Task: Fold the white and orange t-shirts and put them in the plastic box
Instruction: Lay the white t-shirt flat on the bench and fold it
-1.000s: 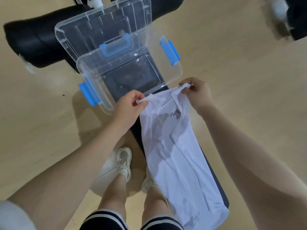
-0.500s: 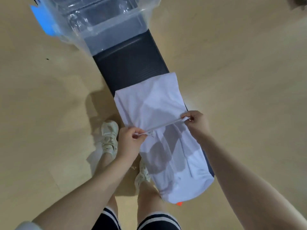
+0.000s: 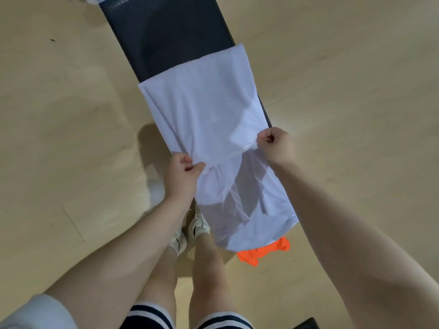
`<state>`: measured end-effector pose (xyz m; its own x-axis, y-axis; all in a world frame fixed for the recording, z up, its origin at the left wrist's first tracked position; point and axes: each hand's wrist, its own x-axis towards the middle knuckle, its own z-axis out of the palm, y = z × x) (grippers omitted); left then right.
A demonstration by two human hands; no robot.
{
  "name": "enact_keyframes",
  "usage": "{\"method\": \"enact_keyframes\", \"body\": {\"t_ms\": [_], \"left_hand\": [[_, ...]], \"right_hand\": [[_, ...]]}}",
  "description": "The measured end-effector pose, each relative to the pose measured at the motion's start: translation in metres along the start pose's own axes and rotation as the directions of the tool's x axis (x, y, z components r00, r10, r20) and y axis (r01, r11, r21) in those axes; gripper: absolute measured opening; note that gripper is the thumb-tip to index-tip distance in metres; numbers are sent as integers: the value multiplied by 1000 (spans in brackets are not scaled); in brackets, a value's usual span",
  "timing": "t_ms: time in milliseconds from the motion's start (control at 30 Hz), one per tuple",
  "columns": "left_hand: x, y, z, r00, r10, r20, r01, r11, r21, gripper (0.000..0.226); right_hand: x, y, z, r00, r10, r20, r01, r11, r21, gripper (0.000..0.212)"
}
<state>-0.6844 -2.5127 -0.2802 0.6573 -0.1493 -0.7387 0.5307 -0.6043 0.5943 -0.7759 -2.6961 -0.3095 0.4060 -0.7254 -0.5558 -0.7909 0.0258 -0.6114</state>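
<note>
T-shirt (image 3: 202, 110) lies lengthwise on worktop (image 3: 166, 32), covering its near part; far part bare. Left hand (image 3: 181, 175) at shirt's left edge, right hand (image 3: 278, 146) at right edge. 2nd t-shirt (image 3: 263, 252) pokes out under near end. Floor (image 3: 71, 115) both sides.

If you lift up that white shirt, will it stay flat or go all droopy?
Probably droopy: the white shirt creases and sags between the left hand and right hand pinching it. It likely weighs little, since fingertip pinches hold it. It drapes over the bench edge.

Dark bench (image 3: 166, 32) on floor, white t-shirt (image 3: 202, 103) draped on it
</note>
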Motion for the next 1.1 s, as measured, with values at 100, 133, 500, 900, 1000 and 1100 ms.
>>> {"method": "enact_keyframes", "body": {"t_ms": [100,133,500,900,1000,1100], "left_hand": [[-10,-11,3,1000,-19,-14,18,997,-81,27],[-14,-15,5,1000,-30,-9,29,993,-113,28],[-43,-77,0,999,-44,-15,46,985,166,10],[-97,-166,25,970,-136,204,152,986,-68,28],[-97,-181,23,975,-93,201,127,979,-162,32],[-97,-186,18,967,-82,243,142,960,-243,32]], "right_hand": [[-15,12,2,999,-11,-30,11,1000,-10,16],[-20,16,2,999,-13,-47,12,1000,-7,15],[-112,84,-10,980,-129,-152,95,973,-212,43],[-150,157,-19,957,157,-244,-190,975,-117,39],[-151,158,-2,943,114,-311,-156,981,-114,41],[-153,159,2,927,198,-320,-212,977,-10,38]]}}
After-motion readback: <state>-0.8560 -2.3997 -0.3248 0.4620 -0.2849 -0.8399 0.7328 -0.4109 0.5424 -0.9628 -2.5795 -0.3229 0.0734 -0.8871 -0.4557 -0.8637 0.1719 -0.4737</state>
